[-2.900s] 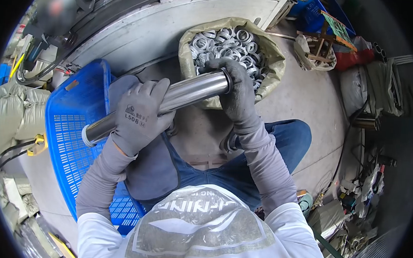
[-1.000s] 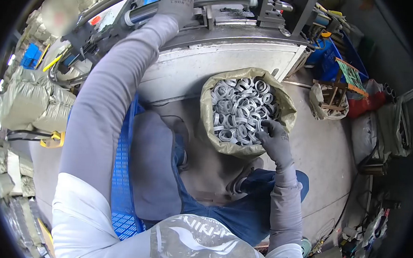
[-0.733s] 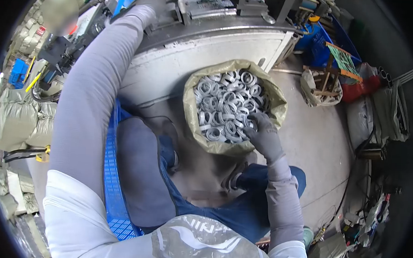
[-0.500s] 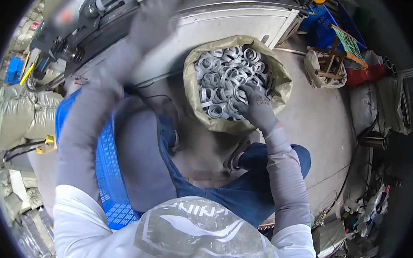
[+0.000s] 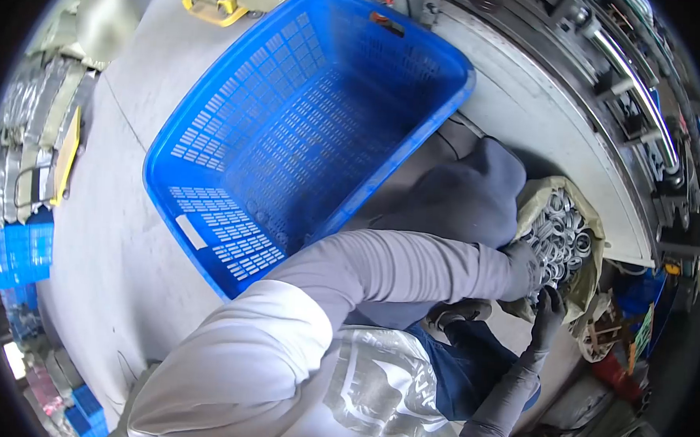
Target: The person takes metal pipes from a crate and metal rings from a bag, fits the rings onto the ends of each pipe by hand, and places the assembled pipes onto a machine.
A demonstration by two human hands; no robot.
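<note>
Both of my hands wear grey gloves and are at the open sack. Grey and white rings are heaped inside it. My left hand lies over the near left edge of the sack, its fingertips against the rings and too indistinct to read. Just beyond it, my right hand reaches up to the lower part of the heap with fingers drawn together; whatever is between them is too small to make out.
A big blue basket stands to the left, beside my leg. Past the sack, a machine on a white base carries a shiny metal tube. Wrapped bundles line the far left. A smaller bag stands beyond the sack.
The view has swung left, bringing the blue basket into full sight. My left hand has come away from the machine, down to the sack. My right hand has stayed at the rings.
</note>
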